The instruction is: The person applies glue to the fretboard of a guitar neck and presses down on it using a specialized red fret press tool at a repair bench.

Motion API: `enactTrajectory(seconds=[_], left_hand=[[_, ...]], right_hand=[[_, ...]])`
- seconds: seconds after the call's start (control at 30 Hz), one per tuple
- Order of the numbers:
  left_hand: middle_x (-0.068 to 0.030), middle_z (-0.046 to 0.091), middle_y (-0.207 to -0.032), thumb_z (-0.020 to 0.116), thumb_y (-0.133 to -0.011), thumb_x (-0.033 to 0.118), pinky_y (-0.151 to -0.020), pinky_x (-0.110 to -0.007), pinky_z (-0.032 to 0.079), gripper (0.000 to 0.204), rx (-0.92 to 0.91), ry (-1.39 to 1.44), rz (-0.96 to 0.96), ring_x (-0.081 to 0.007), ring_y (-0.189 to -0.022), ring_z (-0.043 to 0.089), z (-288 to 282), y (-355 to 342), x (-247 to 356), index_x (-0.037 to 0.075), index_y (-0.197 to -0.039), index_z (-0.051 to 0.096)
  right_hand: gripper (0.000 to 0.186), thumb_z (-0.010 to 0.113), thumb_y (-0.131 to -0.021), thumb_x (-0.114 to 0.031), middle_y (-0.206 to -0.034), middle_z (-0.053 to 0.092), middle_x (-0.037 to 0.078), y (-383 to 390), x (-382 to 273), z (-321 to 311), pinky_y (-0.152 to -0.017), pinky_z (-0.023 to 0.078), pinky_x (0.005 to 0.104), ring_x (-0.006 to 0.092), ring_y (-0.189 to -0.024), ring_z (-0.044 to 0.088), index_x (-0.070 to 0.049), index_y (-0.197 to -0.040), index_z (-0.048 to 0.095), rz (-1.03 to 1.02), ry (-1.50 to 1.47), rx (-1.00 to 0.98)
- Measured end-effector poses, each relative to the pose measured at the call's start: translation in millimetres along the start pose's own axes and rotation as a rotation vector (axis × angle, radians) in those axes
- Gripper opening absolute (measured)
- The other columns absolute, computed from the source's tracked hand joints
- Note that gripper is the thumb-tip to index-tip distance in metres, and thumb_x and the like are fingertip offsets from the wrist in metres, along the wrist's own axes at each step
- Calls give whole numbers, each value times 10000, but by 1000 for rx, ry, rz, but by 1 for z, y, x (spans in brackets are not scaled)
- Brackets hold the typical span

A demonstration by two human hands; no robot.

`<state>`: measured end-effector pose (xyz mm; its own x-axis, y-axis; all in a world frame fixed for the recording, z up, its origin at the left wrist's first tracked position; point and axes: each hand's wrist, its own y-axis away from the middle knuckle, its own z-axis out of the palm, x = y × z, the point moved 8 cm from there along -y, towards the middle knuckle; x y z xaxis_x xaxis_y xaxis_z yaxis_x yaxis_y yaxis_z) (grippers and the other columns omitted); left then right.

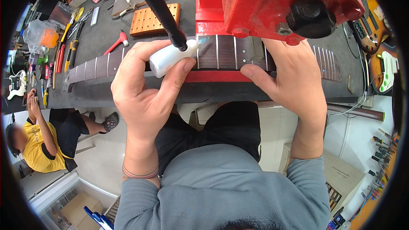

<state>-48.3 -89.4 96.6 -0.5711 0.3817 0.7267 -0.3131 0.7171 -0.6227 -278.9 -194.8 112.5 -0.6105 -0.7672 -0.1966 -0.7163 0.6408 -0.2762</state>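
Observation:
My left hand (140, 89) is closed on a small white plastic bottle (166, 61), its nozzle tilted toward a dark fretted guitar neck (228, 51). The neck lies crosswise under a red press (255, 4), on a red support (221, 76). My right hand (289, 81) grips the neck right of centre, thumb on its near edge and fingertips partly hidden by the press. A black handle (157, 8) hangs from above, its end just over the bottle.
Pegged wooden block (153, 19), red T-handled tool (116, 44) and assorted hand tools lie on the dark bench (179, 98). Guitar bodies (383, 72) stand at right, near tools on the wall. A seated person in yellow (38, 145) is at lower left.

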Motion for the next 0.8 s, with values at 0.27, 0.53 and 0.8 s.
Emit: enactTrajectory(seconds=[0.27,0.53,0.8], left_hand=[[-105,804,-1007,980,-866,-22,-821,-316,583,384,-5,25,-3,-185,-913,751,-1,0,0,-20,-1191,777],[-105,807,-999,983,-859,-23,-806,-317,581,383,2,30,-5,-183,-900,752,1,-1,-1,-22,-1182,776],[-124,815,-982,1002,-816,-23,-790,-330,579,390,-14,-20,116,-228,-875,757,1,-3,8,-28,-1143,789]], right_hand=[[660,886,-929,-447,-1249,798,206,0,1,0,-970,537,509,458,-1099,732,-34,-1418,723,0,-1,16],[664,883,-930,-450,-1256,797,210,0,1,0,-966,535,509,458,-1106,733,-28,-1416,722,-4,7,17],[651,889,-928,-430,-1273,792,213,0,0,0,-977,534,513,460,-1122,730,-31,-1416,725,-4,1,24]])
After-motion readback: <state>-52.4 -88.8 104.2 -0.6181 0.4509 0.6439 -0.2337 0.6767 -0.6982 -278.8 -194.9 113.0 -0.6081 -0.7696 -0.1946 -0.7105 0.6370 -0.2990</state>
